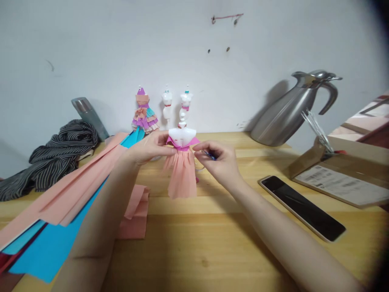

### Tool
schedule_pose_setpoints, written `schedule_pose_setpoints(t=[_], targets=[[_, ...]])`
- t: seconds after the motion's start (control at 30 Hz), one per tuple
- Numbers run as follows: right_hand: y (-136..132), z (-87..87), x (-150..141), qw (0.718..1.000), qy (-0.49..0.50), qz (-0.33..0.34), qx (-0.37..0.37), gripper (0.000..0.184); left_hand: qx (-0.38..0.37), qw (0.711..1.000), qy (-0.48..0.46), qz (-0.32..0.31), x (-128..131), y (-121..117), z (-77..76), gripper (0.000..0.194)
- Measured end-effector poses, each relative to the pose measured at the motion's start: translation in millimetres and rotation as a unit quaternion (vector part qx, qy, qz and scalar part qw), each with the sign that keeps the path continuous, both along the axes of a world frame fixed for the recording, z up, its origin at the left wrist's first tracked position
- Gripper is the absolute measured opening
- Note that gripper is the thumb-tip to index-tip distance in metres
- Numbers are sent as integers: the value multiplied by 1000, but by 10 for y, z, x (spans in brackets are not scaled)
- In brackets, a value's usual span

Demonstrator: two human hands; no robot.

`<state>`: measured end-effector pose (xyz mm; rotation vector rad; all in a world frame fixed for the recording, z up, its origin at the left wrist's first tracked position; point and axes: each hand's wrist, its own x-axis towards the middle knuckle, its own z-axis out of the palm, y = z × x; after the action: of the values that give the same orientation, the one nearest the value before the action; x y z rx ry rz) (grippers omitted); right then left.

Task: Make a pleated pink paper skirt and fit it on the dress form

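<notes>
A small white dress-form mannequin [182, 134] stands upright in front of me, wearing a magenta bodice [184, 145] and a long, gathered peach crepe-paper skirt [182, 178]. At its left side is my left hand [153, 147], with thumb and fingers closed on the edge of the bodice at the waist. My right hand [221, 160] is at the other side, its fingertips pinched close to the waist. Tucked in its curled fingers is a small dark blue thing [210, 155], mostly hidden, whose kind I cannot make out.
Behind stand a ruffled paper dress on a form [144, 111] and two white mannequins [167, 106]. Peach and blue crepe-paper sheets [69, 190] lie left, near a striped cloth [67, 148] and bottle [89, 115]. On the right are a phone [302, 207], steel jug [287, 109] and cardboard box [358, 158].
</notes>
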<state>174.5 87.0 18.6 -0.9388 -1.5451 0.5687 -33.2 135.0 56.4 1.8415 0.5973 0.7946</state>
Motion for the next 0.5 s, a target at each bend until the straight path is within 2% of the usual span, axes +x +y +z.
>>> schedule_pose_setpoints(t=[0.1,0.2,0.27,0.37,0.5], targets=[[20,16,-40,995,60,38,-74,13,30,997,65,-13,-33,-57,115,53],[20,33,-21,990,87,56,-99,15,64,979,190,47,-27,-139,224,55],[11,42,17,989,87,82,-91,16,77,961,251,88,-6,-185,264,55],[-16,62,66,989,52,121,-65,19,97,944,291,119,22,-234,289,56],[-71,81,47,995,-19,89,-31,13,127,936,297,143,30,-303,306,50]])
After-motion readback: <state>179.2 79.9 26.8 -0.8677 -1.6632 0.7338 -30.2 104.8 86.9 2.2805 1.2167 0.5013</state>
